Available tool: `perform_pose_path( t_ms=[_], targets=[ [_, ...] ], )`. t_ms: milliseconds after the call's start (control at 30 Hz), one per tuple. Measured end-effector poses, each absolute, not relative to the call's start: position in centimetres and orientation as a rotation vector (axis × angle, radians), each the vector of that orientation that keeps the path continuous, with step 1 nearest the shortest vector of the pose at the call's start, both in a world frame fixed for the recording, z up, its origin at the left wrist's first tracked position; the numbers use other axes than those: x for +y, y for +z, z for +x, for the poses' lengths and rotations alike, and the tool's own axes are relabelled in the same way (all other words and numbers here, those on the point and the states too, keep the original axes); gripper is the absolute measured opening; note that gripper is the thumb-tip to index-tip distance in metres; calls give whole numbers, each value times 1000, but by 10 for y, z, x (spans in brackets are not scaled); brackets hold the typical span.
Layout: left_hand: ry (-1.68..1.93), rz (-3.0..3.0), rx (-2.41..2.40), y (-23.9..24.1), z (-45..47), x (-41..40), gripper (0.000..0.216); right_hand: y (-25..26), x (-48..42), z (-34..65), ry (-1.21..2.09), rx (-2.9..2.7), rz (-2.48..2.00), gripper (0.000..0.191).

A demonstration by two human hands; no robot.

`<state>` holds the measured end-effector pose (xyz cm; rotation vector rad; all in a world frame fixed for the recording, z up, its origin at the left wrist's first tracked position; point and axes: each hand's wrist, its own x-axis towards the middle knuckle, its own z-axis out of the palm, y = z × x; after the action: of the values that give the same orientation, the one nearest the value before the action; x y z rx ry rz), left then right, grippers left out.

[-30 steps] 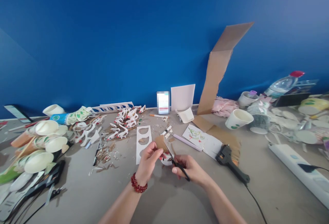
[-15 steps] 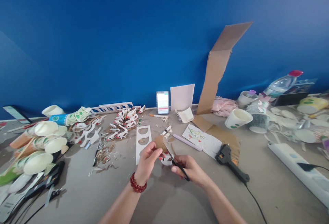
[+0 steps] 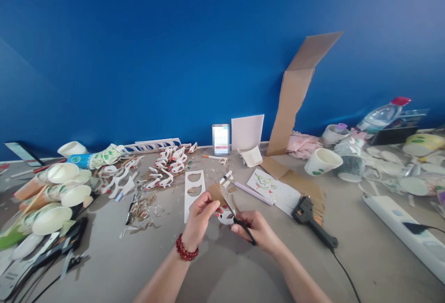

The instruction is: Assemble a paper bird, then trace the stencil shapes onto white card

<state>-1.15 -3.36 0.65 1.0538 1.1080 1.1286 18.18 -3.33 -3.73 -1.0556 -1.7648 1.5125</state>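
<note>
My left hand pinches a small piece of brown cardboard between thumb and fingers. In my right hand is a pair of scissors with black handles, its blades lying at the cardboard's right edge. Just below the blades, between the hands, a small white bird-shaped cutout with red bits shows in part; whether a finger touches it I cannot tell. Left of the left hand lies a white sheet with cut-out holes.
Several white bird cutouts and paper scraps lie at left. A black glue gun rests on cardboard at right, its cord trailing forward. Paper cups, a power strip and a lit phone stand farther out.
Both hands, the cardboard and the scissors stay almost in the same place. The whole view has shifted very slightly.
</note>
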Motion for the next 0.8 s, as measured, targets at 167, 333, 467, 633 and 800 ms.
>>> perform_pose_path(
  t_ms=[167, 333, 467, 633, 800],
  targets=[
    [1118, 1067, 1110, 1, -13, -33, 21, -44, -32, 182, 1550, -1739, -1081, 59],
    [1097, 1133, 1070, -2, -14, -32, 16, -50, -32, 183, 1590, -1736, -1094, 58],
    [1097, 1141, 1077, -1, -14, -33, 16, -42, -32, 182, 1515, -1794, -1109, 60],
    [1109, 1094, 1105, 1, -13, -35, 18, -32, -33, 178, 1430, -1787, -1147, 63],
    [1132, 1088, 1093, -1, -11, -36, 17, -35, -34, 176, 1505, -1749, -1120, 61]
  ],
)
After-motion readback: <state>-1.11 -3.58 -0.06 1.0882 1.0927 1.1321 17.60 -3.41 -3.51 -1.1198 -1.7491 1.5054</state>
